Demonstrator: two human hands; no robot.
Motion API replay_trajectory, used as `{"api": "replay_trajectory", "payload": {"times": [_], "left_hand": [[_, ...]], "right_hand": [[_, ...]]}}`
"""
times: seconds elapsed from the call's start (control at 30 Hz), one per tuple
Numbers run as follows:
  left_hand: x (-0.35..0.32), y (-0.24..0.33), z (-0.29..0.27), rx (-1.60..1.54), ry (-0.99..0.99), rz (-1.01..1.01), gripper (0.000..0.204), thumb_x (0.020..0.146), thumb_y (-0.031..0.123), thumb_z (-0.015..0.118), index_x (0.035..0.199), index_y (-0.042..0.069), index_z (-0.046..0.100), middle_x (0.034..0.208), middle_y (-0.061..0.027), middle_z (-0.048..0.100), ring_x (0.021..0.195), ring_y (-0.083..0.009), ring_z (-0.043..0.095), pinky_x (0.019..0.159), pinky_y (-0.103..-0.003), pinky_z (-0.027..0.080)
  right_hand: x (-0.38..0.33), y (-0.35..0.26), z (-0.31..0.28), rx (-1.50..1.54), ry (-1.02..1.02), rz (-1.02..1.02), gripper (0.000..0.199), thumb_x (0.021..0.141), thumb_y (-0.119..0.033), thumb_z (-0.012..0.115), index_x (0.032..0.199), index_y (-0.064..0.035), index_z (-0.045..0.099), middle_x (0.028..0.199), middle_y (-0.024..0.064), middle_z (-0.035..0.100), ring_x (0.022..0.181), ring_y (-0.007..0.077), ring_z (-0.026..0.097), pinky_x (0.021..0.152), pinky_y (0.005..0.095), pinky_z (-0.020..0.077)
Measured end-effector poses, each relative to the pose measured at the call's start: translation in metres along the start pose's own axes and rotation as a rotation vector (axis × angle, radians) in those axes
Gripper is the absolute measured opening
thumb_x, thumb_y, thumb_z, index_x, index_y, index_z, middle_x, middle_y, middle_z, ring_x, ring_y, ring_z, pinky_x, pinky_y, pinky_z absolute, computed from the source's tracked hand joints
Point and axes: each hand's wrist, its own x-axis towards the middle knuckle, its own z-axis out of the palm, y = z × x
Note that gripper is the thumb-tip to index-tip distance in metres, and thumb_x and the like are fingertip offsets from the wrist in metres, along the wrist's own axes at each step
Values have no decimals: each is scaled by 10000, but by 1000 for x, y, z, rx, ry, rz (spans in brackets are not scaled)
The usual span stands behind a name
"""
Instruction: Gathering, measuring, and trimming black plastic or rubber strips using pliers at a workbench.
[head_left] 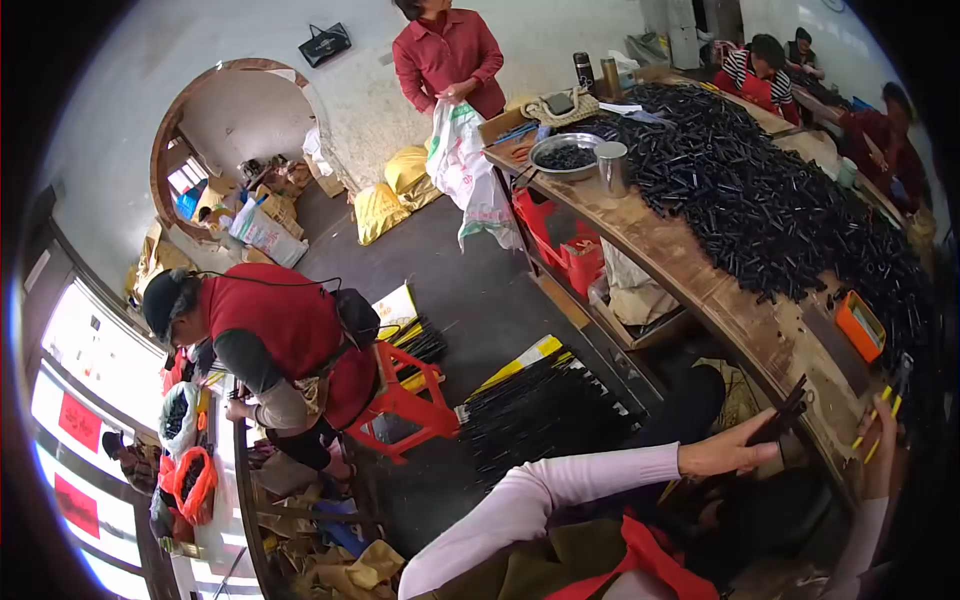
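Our left hand (728,455) pinches a bundle of black sticks (783,415) by the worktop (700,290) edge; a loose pinch could spill them. Our right hand (885,440): fingers unclear.

A long wooden workbench (700,285) runs along the right of a workshop with a dark grey floor (460,290). Beyond its far end rises a pale plastered wall (130,90), and left of the bench that wall is cut by a round arched opening (235,120) giving onto a cluttered side room. Bright windows (75,400) far to the bench's left throw daylight in. A red plastic stool (400,405) stands on the floor left of the bench. Red crates (560,240) sit on a shelf under its far end.
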Motion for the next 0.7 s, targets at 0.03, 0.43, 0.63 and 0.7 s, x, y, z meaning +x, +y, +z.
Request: {"api": "replay_trajectory", "payload": {"times": [0.03,0.43,0.63,0.7], "left_hand": [[1,-6,4,-11,69,-75,798,1008,378,521,1546,73,16,887,-7,457,733,-83,461,632,-230,424],[12,21,-27,85,9,73,802,984,637,300,1333,-70,439,722,-29,509,645,-117,506,593,-253,422],[3,19,-15,69,-31,87,830,984,633,299,1412,-75,356,759,-32,525,713,-123,550,607,-246,433],[2,22,-12,49,-21,81,819,986,629,310,1397,-77,371,821,-44,538,710,-109,527,611,-236,422]], "right_hand": [[-21,6,29,53,66,-15,483,907,-335,636,1294,-69,519,1012,-14,578,837,83,590,708,224,481],[-100,26,261,303,-57,-137,177,924,-159,584,974,11,586,812,52,563,659,137,553,595,265,451],[-115,32,267,311,-133,-103,283,934,-170,589,1105,51,542,789,55,552,639,200,649,573,250,473],[-119,29,268,341,-137,-102,236,920,-138,615,1068,35,550,801,62,563,677,195,656,596,252,488]]}}
